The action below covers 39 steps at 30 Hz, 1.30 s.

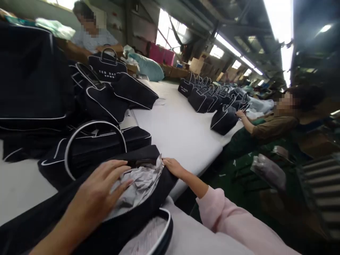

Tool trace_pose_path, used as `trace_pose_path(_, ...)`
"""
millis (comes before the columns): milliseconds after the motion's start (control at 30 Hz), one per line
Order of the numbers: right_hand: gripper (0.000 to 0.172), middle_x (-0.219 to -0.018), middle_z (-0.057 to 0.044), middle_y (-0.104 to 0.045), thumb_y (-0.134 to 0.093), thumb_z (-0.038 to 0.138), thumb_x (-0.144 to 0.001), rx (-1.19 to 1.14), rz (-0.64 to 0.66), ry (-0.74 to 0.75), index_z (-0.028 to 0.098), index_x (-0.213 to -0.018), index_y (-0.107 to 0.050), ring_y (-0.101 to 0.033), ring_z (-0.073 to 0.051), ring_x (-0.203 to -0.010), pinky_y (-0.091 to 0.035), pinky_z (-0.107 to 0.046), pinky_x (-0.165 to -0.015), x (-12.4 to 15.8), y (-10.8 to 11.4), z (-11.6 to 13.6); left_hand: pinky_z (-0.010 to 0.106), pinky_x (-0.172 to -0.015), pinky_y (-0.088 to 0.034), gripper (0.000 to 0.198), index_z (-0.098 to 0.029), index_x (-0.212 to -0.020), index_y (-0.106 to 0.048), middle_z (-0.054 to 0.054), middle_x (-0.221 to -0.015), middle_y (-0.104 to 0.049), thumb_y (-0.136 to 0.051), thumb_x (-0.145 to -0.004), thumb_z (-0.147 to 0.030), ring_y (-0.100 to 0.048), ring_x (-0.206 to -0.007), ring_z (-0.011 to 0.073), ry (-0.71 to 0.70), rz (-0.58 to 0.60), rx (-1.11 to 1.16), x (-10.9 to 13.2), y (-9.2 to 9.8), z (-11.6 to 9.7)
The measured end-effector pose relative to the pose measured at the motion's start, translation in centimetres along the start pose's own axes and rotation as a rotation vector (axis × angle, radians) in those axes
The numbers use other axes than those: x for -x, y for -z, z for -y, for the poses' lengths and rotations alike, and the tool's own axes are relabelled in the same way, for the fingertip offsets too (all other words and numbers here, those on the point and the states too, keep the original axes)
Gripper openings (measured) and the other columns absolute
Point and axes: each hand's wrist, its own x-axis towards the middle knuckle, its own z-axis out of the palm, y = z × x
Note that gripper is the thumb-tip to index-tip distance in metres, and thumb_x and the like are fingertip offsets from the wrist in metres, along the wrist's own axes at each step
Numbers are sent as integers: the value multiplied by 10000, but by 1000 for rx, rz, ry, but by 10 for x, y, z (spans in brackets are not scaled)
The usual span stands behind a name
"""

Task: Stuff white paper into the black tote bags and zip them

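Note:
A black duffel bag (143, 210) lies unzipped in front of me, its toothed zip edge showing along the near side. Crumpled pale grey lining or paper (142, 180) fills the opening; which of the two I cannot tell. My left hand (102, 187) is over the left part of the opening, fingers apart and stretched toward the far edge. At the right end, my right hand (172, 166) has its fingers closed on the bag's rim, beside a raised bit of the pale material. A white-edged handle (168, 226) hangs on the near side.
Black bags with white piping (103, 145) crowd the left of the white table (175, 131). One person (92, 39) is at the far left. Another person (276, 124) at the right touches a black bag (224, 118), near a row of several more.

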Motion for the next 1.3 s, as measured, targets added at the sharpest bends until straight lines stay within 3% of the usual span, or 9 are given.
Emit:
trace_pose_path(100,346,-1155,-20,-706,-456,157,-884,-139,-11,-6,209,-1111,-712,-620,-194,-1062,-457,-304,-972,17,9,-26,384,-961,-522,289,-257,-1143,-633,40,-1170,-661,-551,-939,-445,-610,-1104,247,-172,238,37,-4,-33,-15)
trace_pose_path(167,347,-1106,-48,-723,-526,174,-853,-242,-3,-40,180,-1148,-709,-649,-197,-995,-489,-306,-922,22,12,-45,342,-921,-559,266,-291,-1112,-650,0,-1096,-708,-559,-931,-464,-646,-1063,225,-228,337,73,5,-46,-21)
trace_pose_path(300,382,-1028,-81,-721,-654,290,-811,-436,-59,-86,134,-1155,-708,-657,-169,-839,-527,-281,-781,21,5,-67,270,-872,-592,325,-302,-1127,-666,-29,-1063,-733,-608,-887,-513,-666,-1061,203,-284,348,39,24,-52,-17)
trace_pose_path(467,333,-1000,-58,-695,-732,366,-773,-524,-168,79,168,-1040,-759,-619,-141,-879,-483,-253,-828,8,0,-61,265,-1020,-523,343,-267,-1161,-662,-23,-1112,-721,-619,-893,-478,-650,-1105,177,-364,355,10,32,-52,-7)
trace_pose_path(700,238,-818,-22,-718,-699,153,-756,-395,165,44,133,-986,-758,-624,-112,-737,-468,-197,-667,-12,31,-58,241,-1092,-451,267,-270,-1119,-656,-51,-1074,-727,-576,-936,-446,-653,-1101,129,-257,398,2,23,-47,-32)
trace_pose_path(900,366,-936,-89,-739,-683,236,-762,-93,138,22,103,-1100,-722,-659,-177,-810,-460,-245,-699,-5,42,-50,181,-1172,-296,251,-278,-1137,-631,-64,-1095,-720,-590,-936,-424,-646,-1096,68,-176,404,17,20,-44,-40)
trace_pose_path(1033,215,-827,-92,-740,-602,208,-747,93,151,22,136,-866,-767,-652,-202,-757,-419,-273,-656,4,40,-45,261,-1140,-389,227,-301,-1125,-624,-74,-1083,-724,-570,-943,-426,-654,-1101,100,-156,395,-21,19,-44,-40)
trace_pose_path(1167,260,-905,-175,-727,-517,148,-785,223,173,59,91,-891,-748,-650,-267,-861,-412,-330,-727,4,39,-36,411,-973,-560,383,-313,-1319,-535,-37,-1253,-667,-504,-960,-444,-604,-1210,214,-123,402,-157,20,-44,-36)
trace_pose_path(1300,231,-903,-208,-690,-517,109,-783,217,287,83,40,-893,-708,-606,-259,-831,-404,-349,-716,-7,53,-26,469,-983,-550,444,-369,-1402,-475,-35,-1332,-619,-500,-962,-418,-574,-1250,243,-103,457,-169,21,-46,-27)
